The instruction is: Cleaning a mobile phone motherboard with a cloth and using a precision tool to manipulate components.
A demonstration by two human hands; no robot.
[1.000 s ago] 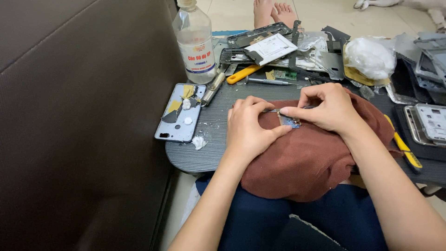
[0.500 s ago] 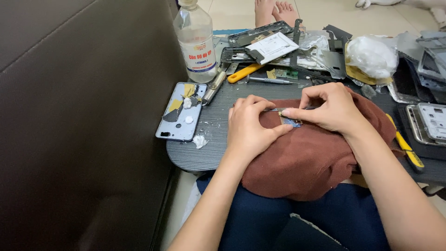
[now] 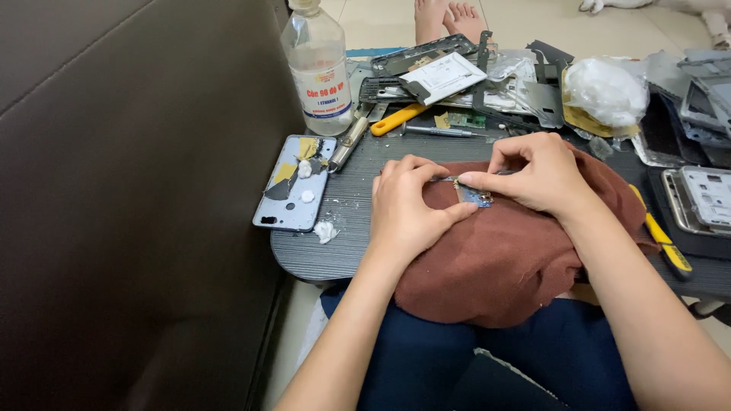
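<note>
Both hands meet over a small blue circuit board (image 3: 475, 196) lying on a brown cloth (image 3: 510, 259) at the table's front edge. My left hand (image 3: 407, 205) presses the board's left side with thumb and fingers curled. My right hand (image 3: 537, 173) pinches a thin metal tool whose tip touches the board's top edge. Most of the board is hidden under the fingers.
A grey phone back cover (image 3: 295, 183) with white wads lies at the table's left. Behind it stands a clear liquid bottle (image 3: 318, 68). Phone frames, a yellow-handled tool (image 3: 400, 119), a screwdriver (image 3: 438, 131) and a plastic bag (image 3: 605, 91) crowd the back. A dark sofa (image 3: 129, 190) fills the left.
Both hands stay on the board over the cloth; the fingers have shifted only slightly.
</note>
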